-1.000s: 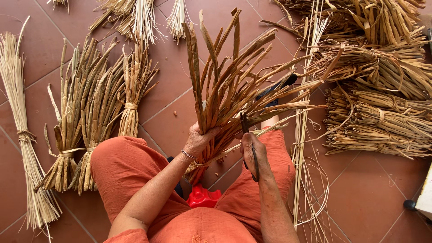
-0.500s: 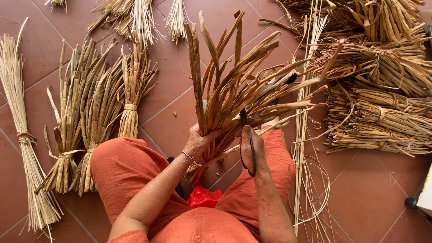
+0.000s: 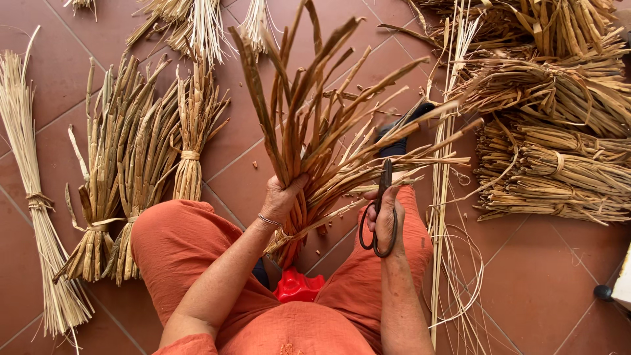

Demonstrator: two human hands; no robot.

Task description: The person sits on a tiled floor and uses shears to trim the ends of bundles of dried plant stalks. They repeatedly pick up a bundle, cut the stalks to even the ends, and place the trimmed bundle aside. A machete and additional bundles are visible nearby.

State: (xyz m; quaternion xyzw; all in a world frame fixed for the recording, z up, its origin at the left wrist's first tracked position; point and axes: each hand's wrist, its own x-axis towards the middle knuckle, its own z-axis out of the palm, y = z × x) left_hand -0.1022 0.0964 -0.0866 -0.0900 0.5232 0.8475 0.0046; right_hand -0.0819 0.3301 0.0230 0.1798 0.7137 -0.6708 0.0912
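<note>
1. Terracotta floor (image 3: 263, 158) is carrying tied bundles (image 3: 131, 177) at left and piles (image 3: 559, 131) at upper right.
2. Left hand (image 3: 281, 197) is clamping a fanned sheaf (image 3: 322, 144) at centre.
3. Right hand (image 3: 388, 220) is gripping closed scissors (image 3: 380, 210); the sheaf looks untied.
4. Open floor is showing lower right.

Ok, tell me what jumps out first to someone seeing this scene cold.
First, the big fan of dried brown leaves in the middle, gripped at its base by the left hand. Next, the dark scissors in the right hand, just right of the fan, above orange trousers. Around them, on the red tile floor, lie tied bundles at the left and a heap of bundles at the upper right.
</note>
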